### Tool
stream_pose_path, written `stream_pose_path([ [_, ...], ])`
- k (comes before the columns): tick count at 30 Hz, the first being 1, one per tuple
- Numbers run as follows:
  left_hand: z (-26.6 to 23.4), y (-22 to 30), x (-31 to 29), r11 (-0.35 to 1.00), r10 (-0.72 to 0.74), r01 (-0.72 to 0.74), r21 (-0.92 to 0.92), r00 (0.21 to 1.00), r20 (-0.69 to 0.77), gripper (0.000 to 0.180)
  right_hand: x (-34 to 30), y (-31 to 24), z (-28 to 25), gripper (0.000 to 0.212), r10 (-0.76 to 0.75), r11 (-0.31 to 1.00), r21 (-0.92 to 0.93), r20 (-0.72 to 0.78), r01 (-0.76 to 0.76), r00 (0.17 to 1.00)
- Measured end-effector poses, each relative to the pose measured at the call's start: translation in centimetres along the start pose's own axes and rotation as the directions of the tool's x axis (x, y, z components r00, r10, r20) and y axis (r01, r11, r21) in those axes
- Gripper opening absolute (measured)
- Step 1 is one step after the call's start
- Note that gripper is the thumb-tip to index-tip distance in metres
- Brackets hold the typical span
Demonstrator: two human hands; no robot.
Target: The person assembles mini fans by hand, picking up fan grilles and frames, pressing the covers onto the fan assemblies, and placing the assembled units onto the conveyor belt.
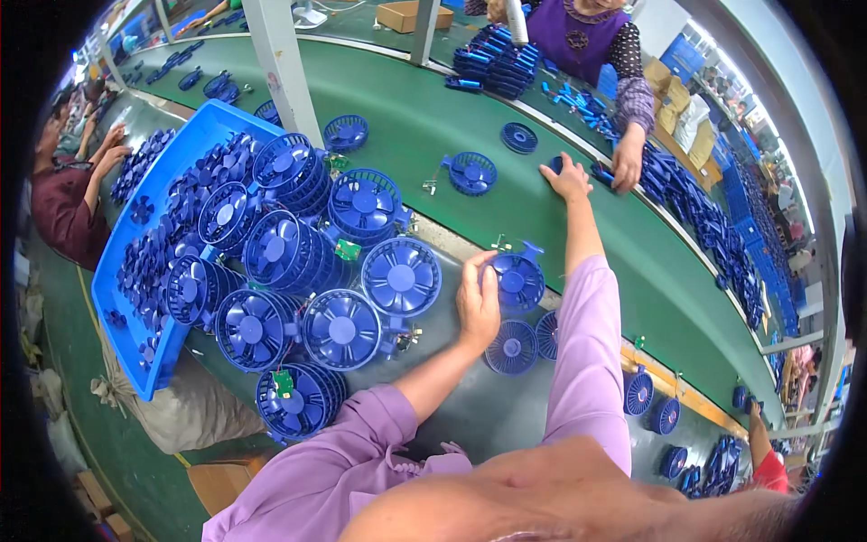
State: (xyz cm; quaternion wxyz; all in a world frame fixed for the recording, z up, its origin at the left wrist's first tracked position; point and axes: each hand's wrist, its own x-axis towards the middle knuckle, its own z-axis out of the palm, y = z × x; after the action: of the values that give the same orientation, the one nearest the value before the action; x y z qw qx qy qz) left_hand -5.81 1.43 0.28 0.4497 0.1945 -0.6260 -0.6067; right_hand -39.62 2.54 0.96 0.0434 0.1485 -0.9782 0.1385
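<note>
My left hand (479, 303) is at the near edge of the green belt, its thumb and fingers pinched at the left rim of a round blue fan housing (520, 283) with blades inside. A small circuit board on wires hangs at that housing's upper edge. My right hand (571, 181) stretches over the belt, its fingers apart, close to a small blue part (557, 164) partly hidden by the fingertips. Left of it on the belt lies another fan housing (472, 173) with a wired board. A flat round blue grille (519, 137) rests farther back. Another grille (512, 347) lies below my left hand.
Stacks of blue fan housings (401, 276) stand left of my left hand. A blue tray (135, 361) holds many loose fan blades. A metal post (275, 68) rises behind it. Across the belt (406, 108), a co-worker's hand (628, 161) is near piled blue parts (695, 203).
</note>
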Motion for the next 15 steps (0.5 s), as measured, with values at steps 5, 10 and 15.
stream_pose_path([
  [5, -0.2, 0.4, 0.2, 0.999, -0.007, 0.007, 0.04, 1.0, 0.012, 0.026, 0.5, -2.3, 1.0, 0.07, -0.13, 0.988, 0.06, -0.212, 0.145, 0.969],
  [10, 0.6, 0.6, -0.2, 1.0, 0.005, -0.006, 0.017, 0.998, 0.057, 0.026, 3.0, -4.0, 1.5, 0.07, -0.407, 0.908, 0.072, -0.091, 0.413, 0.909],
  [15, -0.1, 0.3, -0.1, 0.998, 0.015, -0.017, 0.058, 1.0, 0.023, 0.026, -0.1, -5.7, 0.9, 0.06, -0.352, 0.936, -0.053, -0.068, 0.349, 0.933],
])
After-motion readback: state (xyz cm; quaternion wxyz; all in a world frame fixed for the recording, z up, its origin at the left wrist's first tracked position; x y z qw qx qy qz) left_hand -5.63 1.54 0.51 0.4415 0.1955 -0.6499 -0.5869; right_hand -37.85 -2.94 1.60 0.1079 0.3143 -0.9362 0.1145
